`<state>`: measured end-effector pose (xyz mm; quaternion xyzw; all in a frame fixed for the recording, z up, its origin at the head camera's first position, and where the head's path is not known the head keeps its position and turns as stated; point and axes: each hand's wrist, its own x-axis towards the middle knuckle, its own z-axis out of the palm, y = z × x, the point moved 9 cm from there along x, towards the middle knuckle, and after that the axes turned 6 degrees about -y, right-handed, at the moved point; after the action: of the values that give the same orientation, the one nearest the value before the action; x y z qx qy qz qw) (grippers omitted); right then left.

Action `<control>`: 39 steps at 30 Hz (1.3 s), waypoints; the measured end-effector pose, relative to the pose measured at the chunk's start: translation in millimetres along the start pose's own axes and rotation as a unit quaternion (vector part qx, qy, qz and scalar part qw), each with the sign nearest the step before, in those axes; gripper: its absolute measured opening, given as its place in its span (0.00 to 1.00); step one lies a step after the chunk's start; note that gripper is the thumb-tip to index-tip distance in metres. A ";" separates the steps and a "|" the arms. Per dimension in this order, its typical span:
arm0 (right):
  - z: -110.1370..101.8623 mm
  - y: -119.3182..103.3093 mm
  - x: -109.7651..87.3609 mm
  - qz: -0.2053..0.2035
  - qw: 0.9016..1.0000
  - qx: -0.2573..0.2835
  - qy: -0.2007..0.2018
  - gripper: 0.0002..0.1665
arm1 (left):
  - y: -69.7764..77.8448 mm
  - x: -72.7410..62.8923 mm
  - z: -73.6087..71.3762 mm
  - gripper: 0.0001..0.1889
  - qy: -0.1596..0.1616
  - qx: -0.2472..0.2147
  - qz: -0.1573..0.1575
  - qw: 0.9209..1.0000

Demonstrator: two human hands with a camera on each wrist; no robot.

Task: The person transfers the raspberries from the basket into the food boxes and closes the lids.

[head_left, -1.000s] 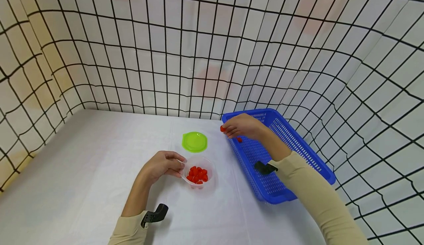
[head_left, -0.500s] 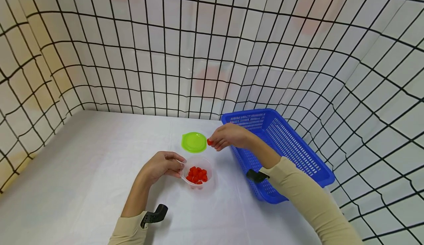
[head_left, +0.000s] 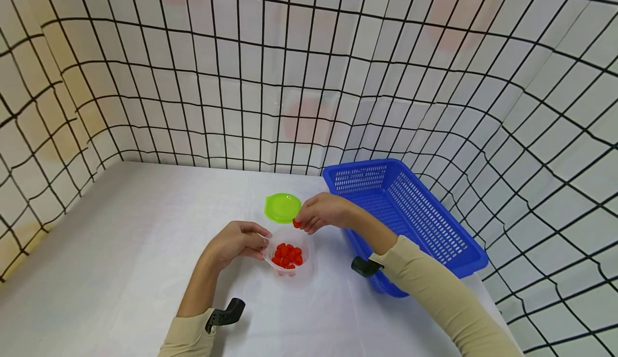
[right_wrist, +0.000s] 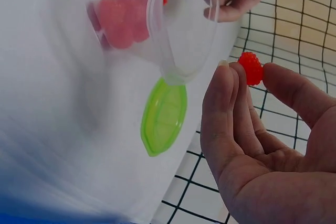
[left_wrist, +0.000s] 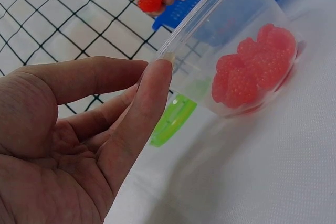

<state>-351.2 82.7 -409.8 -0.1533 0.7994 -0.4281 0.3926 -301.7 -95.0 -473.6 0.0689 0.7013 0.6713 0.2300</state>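
A clear plastic container (head_left: 307,249) stands on the white table with several red raspberries (left_wrist: 254,66) at its bottom. My left hand (head_left: 240,242) pinches its rim from the left, thumb and fingers on the wall. Between the thumb and fingertips of my right hand (head_left: 324,212) is a single bumpy raspberry (right_wrist: 251,68). That hand hovers just beyond and right of the container's far rim, beside the lid. A bright green lid (head_left: 282,208) lies flat behind the container, its right edge close to the right fingers in the head view.
A blue slotted plastic basket (head_left: 475,260) stands on the right, partly under the right forearm. Black netting (head_left: 285,78) over white sheeting rises behind the table and along both sides. The white tabletop (head_left: 145,228) stretches out to the left.
My right hand has carried the raspberry leftward and nearer, from over the basket's edge to close by the container. My left hand keeps its hold in the same place.
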 end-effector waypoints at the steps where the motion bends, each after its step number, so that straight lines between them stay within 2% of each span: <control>1: 2.2 1.4 0.9 0.000 1.000 -0.001 -0.004 0.14 | 0.1 0.0 -0.1 0.16 0.000 0.001 0.000 1.000; 15: 21.4 12.2 6.3 0.008 1.000 0.003 -0.026 0.15 | 1.3 -0.5 1.8 0.16 -0.009 -0.005 0.009 1.000; 29: 24.8 14.8 7.9 0.003 0.999 0.017 -0.035 0.15 | 2.1 -0.9 0.8 0.16 -0.007 -0.008 0.010 1.000; 39: 24.5 16.1 9.4 0.000 0.999 0.002 -0.034 0.17 | 2.5 -1.0 1.5 0.17 -0.013 -0.010 0.014 1.000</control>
<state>-337.2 72.8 -435.4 -0.1669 0.7848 -0.4243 0.4196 -300.7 -93.8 -470.9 0.0855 0.6902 0.6806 0.2303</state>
